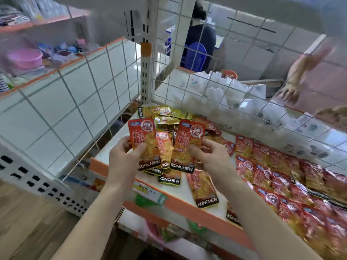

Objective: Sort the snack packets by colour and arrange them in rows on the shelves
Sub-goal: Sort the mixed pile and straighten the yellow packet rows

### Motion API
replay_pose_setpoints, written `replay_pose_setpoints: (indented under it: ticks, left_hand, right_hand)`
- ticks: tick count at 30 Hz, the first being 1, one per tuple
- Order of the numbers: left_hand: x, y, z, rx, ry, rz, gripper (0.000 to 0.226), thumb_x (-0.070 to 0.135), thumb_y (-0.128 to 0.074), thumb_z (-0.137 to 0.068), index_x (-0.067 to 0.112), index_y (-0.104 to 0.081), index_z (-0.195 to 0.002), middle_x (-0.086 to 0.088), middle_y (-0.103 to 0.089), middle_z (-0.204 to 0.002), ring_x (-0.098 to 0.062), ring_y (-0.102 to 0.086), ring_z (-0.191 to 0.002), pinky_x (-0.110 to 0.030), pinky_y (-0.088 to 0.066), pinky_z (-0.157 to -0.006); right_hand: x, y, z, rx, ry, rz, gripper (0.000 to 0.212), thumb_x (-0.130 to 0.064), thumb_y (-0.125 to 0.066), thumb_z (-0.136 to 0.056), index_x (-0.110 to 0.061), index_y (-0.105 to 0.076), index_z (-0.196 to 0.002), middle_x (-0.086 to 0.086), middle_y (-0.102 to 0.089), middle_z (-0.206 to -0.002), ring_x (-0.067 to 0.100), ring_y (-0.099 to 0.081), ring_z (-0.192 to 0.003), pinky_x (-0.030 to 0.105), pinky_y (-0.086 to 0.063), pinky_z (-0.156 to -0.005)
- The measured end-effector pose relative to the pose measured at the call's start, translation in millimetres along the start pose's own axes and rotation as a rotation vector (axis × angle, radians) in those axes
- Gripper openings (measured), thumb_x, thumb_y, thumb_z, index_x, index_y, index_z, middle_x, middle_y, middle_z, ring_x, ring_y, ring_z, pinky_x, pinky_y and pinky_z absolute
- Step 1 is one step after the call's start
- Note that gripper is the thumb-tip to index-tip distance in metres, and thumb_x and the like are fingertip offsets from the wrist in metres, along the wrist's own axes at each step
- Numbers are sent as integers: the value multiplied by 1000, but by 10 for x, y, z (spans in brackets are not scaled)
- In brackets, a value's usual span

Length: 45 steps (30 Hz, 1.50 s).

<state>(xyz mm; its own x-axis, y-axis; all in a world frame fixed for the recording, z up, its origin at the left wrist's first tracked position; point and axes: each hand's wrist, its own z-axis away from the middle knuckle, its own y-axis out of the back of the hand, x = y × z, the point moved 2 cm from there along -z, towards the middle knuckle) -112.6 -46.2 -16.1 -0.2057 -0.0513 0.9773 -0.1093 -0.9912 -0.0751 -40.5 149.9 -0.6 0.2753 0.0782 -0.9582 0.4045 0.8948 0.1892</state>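
Observation:
My left hand grips a red KONCHEW snack packet upright above the shelf. My right hand pinches a second red packet beside it. A smaller red packet stands between the two; which hand holds it I cannot tell. Under my hands lies a loose heap of red packets. Yellow packets lie at the back of the heap. Rows of red packets cover the right part of the white shelf.
A white wire grid walls the shelf on the left and back. Behind the back grid lie clear plastic packs. The shelf has an orange front edge with a price label. Another person's hand reaches in at far right; someone sits beyond.

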Motion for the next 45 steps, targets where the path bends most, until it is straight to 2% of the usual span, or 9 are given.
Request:
replay_pose_setpoints:
  ticks: [5,10,14,19,25,28,35,40,45]
  left_hand:
    - [-38,-427,293,-44,-54,-8,24,6,-67,-90,29,-72,-87,11,-75,-83,-16,-70,-88,-29,-51,-78]
    - [-39,-1017,827,-108,-148,-30,18,6,-68,-89,24,-70,-86,13,-73,-76,-7,-69,-77,-18,-51,-70]
    - [-53,-1617,1350,-216,-223,-42,17,4,-65,-92,21,-68,-87,16,-70,-73,-3,-64,-71,-16,-49,-66]
    - [-192,-2305,1948,-295,-236,-70,20,1,-64,-92,20,-70,-88,10,-75,-78,-4,-69,-73,-14,-52,-63]
    - [-396,-2833,2465,-317,-195,-129,10,10,-68,-92,19,-72,-93,-4,-76,-89,-20,-71,-86,-29,-55,-79]
    - [-455,-3035,2596,-336,-212,-190,8,11,-71,-90,19,-70,-93,2,-74,-82,-8,-68,-77,-18,-52,-72]
    - [-512,-3356,2554,-425,-157,-226,10,17,-73,-88,24,-68,-92,6,-73,-80,-5,-67,-74,-9,-47,-62]
    - [-555,-3524,2377,-549,-110,-221,9,14,-72,-89,15,-70,-98,3,-71,-79,-2,-63,-67,-11,-46,-54]
    - [-568,-3678,2228,-662,-106,-228,10,14,-74,-88,20,-69,-94,7,-74,-82,-1,-67,-71,-10,-48,-60]
  right_hand:
    - [11,522,342,18,43,-31,16,-21,-71,-90,-17,-72,-105,-2,-77,-95,12,-72,-87,22,-57,-73]
    - [129,1222,751,37,86,-17,13,-22,-72,-89,-21,-73,-102,-3,-76,-97,15,-71,-94,44,-55,-93]
    - [275,1905,1149,-11,110,-38,20,-3,-65,-92,-21,-72,-96,-4,-76,-99,17,-71,-99,45,-53,-97]
    - [547,2735,1562,101,111,-111,17,-3,-67,-90,-19,-73,-94,1,-76,-93,19,-71,-90,45,-56,-92]
    - [843,3477,1942,202,92,-83,13,-12,-73,-87,-15,-73,-100,-3,-77,-87,12,-71,-78,30,-56,-77]
    - [949,3719,2056,249,67,-146,11,-10,-72,-87,-13,-72,-97,-4,-76,-82,7,-71,-72,18,-52,-63]
    - [1066,3980,2082,335,11,-159,15,-12,-70,-89,-12,-72,-104,0,-77,-91,15,-74,-85,23,-55,-71]
    - [1059,4029,2044,441,-19,-165,11,-9,-68,-90,-12,-72,-100,-3,-77,-83,6,-72,-72,14,-50,-60]
    - [1083,4075,2016,550,-54,-180,9,-9,-67,-91,-14,-72,-96,-1,-77,-88,12,-74,-81,19,-52,-64]
